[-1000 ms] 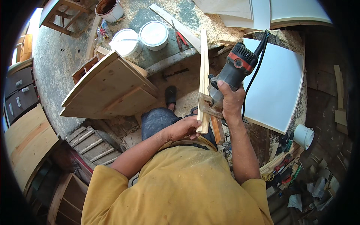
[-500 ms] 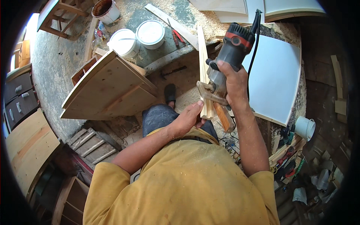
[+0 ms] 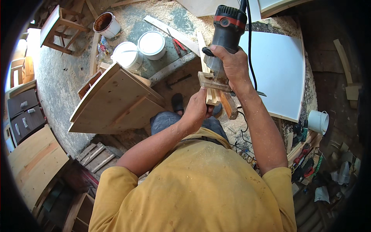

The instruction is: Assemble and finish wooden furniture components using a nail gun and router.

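Note:
My right hand (image 3: 235, 65) is wrapped around a black and red trim router (image 3: 228, 36), which stands nearly upright. Its clear base (image 3: 210, 81) rests on the near part of a long, narrow wooden strip (image 3: 211, 96) with a grooved profile. At the strip's near end, my left hand (image 3: 198, 106) is closed on the wood, its thumb close to the router base. Some of those fingers are hidden beneath the strip. Beside the strip, under the base, an orange-brown piece of wood (image 3: 228, 105) sticks out toward me. The cutter cannot be made out.
A black cord (image 3: 250, 50) runs from the router past a white panel (image 3: 274, 73) on the right. Two white buckets (image 3: 152, 45) and red-handled pliers (image 3: 177, 45) stand beyond a curved wooden panel (image 3: 116, 102) on the left. Tools (image 3: 305, 158) lie at the lower right.
The router has moved away from me along the strip and become more upright. My left hand has also shifted forward, still holding the strip's end. The whole view has turned slightly.

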`<state>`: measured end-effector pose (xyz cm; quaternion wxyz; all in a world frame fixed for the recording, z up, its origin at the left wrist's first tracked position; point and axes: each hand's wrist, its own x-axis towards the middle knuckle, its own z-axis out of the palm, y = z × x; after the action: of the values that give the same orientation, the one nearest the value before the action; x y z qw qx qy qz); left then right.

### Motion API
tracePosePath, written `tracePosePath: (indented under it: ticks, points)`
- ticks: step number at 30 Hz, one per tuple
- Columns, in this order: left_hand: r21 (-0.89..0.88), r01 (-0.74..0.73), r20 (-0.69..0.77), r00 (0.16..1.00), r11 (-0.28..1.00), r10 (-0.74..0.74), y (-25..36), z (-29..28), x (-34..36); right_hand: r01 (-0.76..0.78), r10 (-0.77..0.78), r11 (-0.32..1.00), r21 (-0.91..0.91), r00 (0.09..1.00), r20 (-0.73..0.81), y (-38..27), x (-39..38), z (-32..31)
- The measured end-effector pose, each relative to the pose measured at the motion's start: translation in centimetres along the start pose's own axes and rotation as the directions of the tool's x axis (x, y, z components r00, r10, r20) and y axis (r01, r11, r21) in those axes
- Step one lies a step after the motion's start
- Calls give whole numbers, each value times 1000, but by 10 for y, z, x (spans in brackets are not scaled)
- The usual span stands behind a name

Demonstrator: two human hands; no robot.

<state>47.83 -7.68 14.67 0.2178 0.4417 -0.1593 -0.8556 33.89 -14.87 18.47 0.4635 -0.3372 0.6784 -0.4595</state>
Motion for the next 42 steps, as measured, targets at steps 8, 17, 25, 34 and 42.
tracePosePath:
  ticks: [8, 17, 25, 34, 42]
  points:
    - [-38, 5, -11, 1000, 999, -6, 14, 10, 4, 42, -41, 999, 2, 999, -17, -7, 7, -3]
    - [-31, -1, -7, 1000, 1000, 0, 20, 15, 1, 25, -26, 999, -29, 1000, -11, -8, 10, -3]
    - [-72, 32, -46, 998, 997, -35, 28, 21, -2, 38, -39, 998, -54, 999, -23, -12, 8, -3]
    - [-70, 37, -3, 999, 997, -37, 26, 18, -3, 74, -74, 996, -44, 997, -3, -11, 5, -2]
    - [-85, 47, -38, 998, 995, -50, 27, 20, -2, 70, -72, 996, -61, 997, -32, -7, 5, -2]
